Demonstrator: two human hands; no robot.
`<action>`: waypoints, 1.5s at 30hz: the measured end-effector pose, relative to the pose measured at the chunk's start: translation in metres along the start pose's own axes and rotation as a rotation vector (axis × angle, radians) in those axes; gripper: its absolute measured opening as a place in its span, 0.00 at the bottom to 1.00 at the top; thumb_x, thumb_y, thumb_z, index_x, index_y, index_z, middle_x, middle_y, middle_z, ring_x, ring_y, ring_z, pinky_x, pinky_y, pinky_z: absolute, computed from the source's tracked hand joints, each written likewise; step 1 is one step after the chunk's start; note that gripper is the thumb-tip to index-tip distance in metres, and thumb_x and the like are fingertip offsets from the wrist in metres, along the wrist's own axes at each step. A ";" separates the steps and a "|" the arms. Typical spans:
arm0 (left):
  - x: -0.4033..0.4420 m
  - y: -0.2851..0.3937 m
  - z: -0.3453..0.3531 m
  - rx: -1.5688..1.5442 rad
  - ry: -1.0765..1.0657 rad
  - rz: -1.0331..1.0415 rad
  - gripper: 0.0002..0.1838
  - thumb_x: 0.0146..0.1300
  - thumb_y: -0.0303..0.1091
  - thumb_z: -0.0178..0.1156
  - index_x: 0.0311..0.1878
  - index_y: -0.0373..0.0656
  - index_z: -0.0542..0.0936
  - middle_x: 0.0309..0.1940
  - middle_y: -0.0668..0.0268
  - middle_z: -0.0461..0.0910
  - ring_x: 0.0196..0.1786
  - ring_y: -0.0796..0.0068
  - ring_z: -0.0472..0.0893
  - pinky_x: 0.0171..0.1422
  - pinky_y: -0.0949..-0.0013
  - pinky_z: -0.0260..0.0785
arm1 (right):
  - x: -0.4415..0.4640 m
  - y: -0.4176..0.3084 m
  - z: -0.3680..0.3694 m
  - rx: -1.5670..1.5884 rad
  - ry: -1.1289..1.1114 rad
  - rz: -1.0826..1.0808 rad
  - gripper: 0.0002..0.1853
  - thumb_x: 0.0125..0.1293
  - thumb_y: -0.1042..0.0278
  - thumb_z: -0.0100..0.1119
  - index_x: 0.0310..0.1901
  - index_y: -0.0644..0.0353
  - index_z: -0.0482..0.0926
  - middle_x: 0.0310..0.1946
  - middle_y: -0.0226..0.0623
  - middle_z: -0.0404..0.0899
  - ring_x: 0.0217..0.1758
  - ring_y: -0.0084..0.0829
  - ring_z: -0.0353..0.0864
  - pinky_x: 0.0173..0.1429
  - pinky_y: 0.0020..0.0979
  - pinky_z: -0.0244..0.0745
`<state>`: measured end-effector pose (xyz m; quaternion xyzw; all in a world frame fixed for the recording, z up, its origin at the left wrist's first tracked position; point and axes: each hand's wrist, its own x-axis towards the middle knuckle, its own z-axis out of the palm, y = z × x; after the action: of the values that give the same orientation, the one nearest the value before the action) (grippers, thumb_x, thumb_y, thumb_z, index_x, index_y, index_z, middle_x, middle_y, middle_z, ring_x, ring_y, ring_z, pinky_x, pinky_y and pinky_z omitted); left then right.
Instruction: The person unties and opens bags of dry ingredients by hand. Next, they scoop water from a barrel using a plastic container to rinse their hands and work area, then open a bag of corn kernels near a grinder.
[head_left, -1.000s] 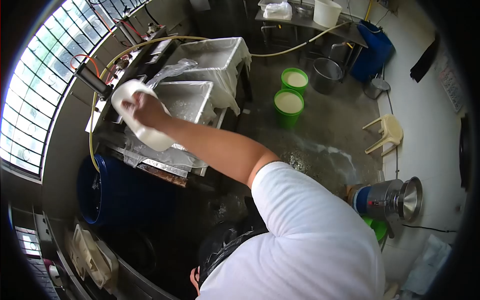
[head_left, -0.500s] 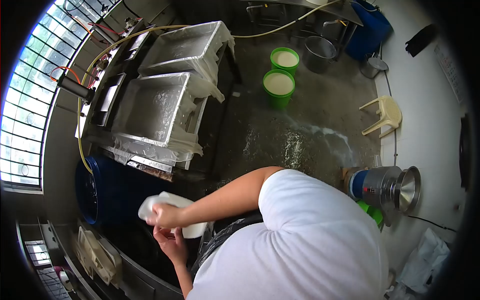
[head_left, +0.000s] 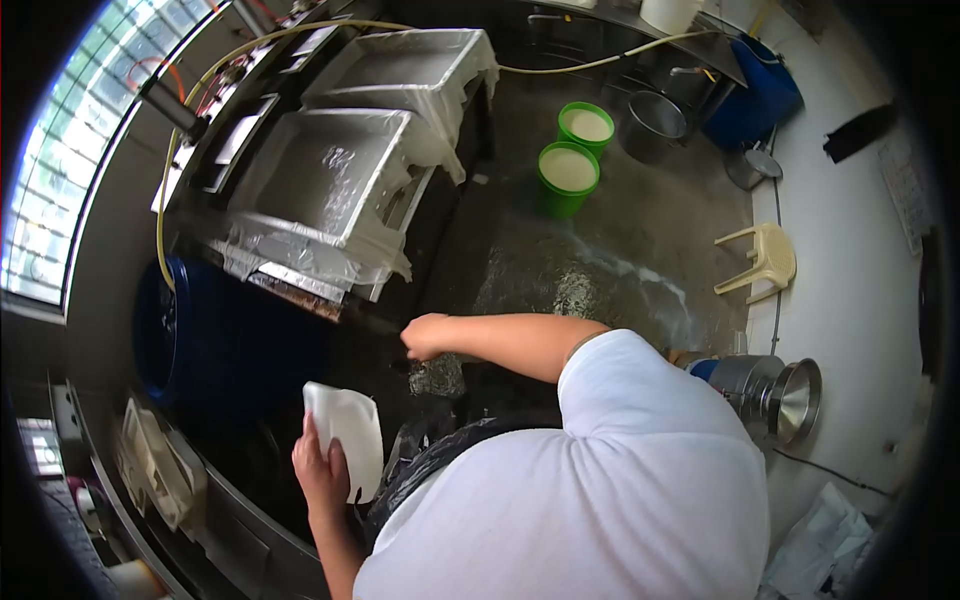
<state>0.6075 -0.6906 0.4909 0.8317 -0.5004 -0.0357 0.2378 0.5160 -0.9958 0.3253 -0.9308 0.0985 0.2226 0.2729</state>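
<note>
My left hand (head_left: 322, 470), low at left centre, grips a white, smooth plastic piece (head_left: 357, 430) that looks like a scoop or cut container. Its thumb lies across the near face. Farther up and to the right, my right hand (head_left: 428, 338) is closed in a fist at the end of the outstretched arm; what it holds, if anything, is hidden. This hand is apart from the white piece, near the front corner of the cloth-lined metal tray (head_left: 300, 185). A second lined tray (head_left: 400, 65) stands behind the first.
A blue barrel (head_left: 165, 330) stands below the trays. Two green buckets (head_left: 563, 200) of pale liquid are on the wet floor. A cream stool (head_left: 768, 262), a metal machine (head_left: 750, 388) and the wall lie to the right. Beige plastic pieces (head_left: 155, 465) rest at lower left.
My right hand came down from the trays with the white piece, met my left hand, then let go and moved up and right. My left hand now has the piece.
</note>
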 end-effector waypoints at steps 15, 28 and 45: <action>0.022 0.037 -0.061 0.113 -0.053 0.135 0.28 0.60 0.31 0.72 0.66 0.42 0.80 0.29 0.58 0.80 0.34 0.57 0.80 0.47 0.56 0.74 | 0.020 -0.035 -0.022 0.137 -0.185 -0.211 0.22 0.63 0.54 0.65 0.60 0.39 0.85 0.58 0.32 0.85 0.63 0.39 0.82 0.69 0.49 0.73; 0.018 0.003 0.026 -0.786 0.071 -0.420 0.20 0.75 0.34 0.61 0.63 0.33 0.72 0.45 0.50 0.87 0.47 0.63 0.88 0.54 0.64 0.78 | -0.027 -0.141 0.002 0.371 0.852 -0.707 0.52 0.66 0.56 0.72 0.81 0.66 0.46 0.59 0.60 0.79 0.59 0.58 0.82 0.62 0.47 0.79; 0.047 0.124 -0.162 -1.508 -0.510 0.858 0.22 0.68 0.57 0.68 0.51 0.49 0.90 0.49 0.49 0.79 0.45 0.56 0.79 0.51 0.54 0.73 | -0.292 0.224 0.229 0.023 -0.137 0.779 0.26 0.71 0.48 0.56 0.61 0.59 0.82 0.55 0.55 0.84 0.58 0.56 0.84 0.66 0.49 0.77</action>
<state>0.5780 -0.7205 0.6964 0.1637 -0.6488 -0.4456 0.5947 0.1083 -1.0378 0.1859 -0.8036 0.4285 0.3699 0.1840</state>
